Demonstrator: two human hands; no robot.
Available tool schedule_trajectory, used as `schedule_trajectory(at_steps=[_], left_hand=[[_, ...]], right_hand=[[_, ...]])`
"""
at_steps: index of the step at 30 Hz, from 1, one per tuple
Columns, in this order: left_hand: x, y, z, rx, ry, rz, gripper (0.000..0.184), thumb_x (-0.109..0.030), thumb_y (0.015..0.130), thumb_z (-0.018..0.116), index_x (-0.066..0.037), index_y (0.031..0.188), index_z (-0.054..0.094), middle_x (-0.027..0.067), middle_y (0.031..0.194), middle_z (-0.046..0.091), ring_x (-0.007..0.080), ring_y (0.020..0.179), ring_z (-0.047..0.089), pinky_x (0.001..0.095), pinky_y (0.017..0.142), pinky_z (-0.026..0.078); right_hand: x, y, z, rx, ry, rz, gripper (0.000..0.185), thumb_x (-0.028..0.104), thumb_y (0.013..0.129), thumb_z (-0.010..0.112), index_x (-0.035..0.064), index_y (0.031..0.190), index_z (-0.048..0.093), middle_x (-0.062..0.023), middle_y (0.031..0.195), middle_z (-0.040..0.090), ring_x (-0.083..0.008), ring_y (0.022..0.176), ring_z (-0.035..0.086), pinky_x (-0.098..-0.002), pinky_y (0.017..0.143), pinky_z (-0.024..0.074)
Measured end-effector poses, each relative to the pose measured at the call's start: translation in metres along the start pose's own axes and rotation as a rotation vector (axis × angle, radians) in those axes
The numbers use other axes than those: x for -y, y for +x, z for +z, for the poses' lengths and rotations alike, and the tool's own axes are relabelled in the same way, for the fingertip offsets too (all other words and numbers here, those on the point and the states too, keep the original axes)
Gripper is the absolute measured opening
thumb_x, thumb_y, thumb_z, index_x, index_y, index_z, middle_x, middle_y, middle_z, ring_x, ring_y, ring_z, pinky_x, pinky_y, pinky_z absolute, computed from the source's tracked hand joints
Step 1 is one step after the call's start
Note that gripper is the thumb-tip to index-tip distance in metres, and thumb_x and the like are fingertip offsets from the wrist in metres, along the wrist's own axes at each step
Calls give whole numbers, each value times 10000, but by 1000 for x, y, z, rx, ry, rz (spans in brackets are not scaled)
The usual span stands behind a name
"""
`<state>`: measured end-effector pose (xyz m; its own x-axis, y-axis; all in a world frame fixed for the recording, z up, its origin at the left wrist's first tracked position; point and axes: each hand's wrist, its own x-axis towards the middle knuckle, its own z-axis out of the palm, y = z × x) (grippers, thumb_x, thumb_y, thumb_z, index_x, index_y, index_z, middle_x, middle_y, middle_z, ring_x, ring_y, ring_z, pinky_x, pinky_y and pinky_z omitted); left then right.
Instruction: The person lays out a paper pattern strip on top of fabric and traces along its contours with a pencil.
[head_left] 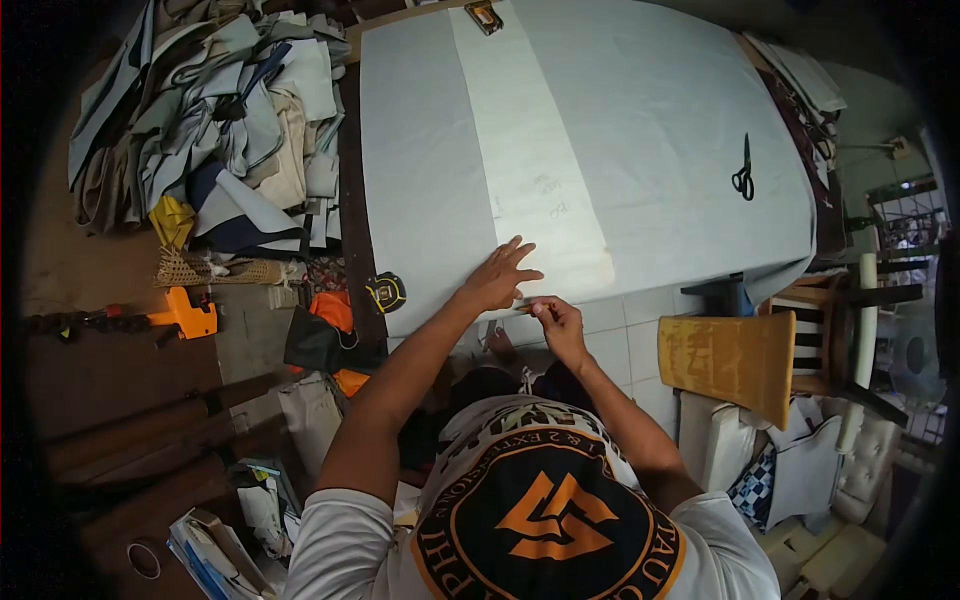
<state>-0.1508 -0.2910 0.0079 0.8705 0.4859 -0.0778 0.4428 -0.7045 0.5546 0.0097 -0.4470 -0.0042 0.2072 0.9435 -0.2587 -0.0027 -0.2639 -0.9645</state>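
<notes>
My left hand (500, 276) lies with its fingers spread on the lower end of a long white strip (535, 150), which has faint writing on it. The strip rests on a large light-grey sheet of material (660, 130) covering the table. At the table's near edge, my right hand (562, 328) is closed in a pinch, close to the left fingertips. Something small and thin seems to be between its fingers, too small to name. To the left of my hands sits a black and yellow tape measure (386, 293).
Black scissors (743, 170) lie on the sheet at right. A yellow and black tool (484, 17) sits on the strip's far end. Piled fabric scraps (230, 120) stand at left, with an orange tool (190, 314) below. A wooden chair (728, 365) stands at right.
</notes>
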Motion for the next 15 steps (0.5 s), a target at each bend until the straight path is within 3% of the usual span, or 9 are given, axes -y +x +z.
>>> schedule_trajectory(at_steps=[2,8,15], left_hand=[[-2,1,-8,32,26,15,633,-129,776,865,-256,1375,702,164,1676,341,413,1576,259,496,1267,322],[0,2,-11,44,26,18,676,-109,721,879,-271,1358,722,148,1674,352,407,1572,271,479,1258,345],[1,0,-8,14,34,18,679,-82,719,867,-274,1355,727,144,1674,356,397,1572,275,476,1261,346]], right_hand=[[0,-4,7,-3,3,-35,226,182,1071,652,-17,1144,730,-63,1012,775,-105,903,680,-269,816,545],[6,-2,10,-72,-324,-176,210,219,1048,675,51,1138,764,-107,1015,782,-179,900,725,-316,817,554],[18,-4,19,-88,-370,-167,182,222,1029,691,86,1108,783,-131,996,754,-228,880,715,-333,809,552]])
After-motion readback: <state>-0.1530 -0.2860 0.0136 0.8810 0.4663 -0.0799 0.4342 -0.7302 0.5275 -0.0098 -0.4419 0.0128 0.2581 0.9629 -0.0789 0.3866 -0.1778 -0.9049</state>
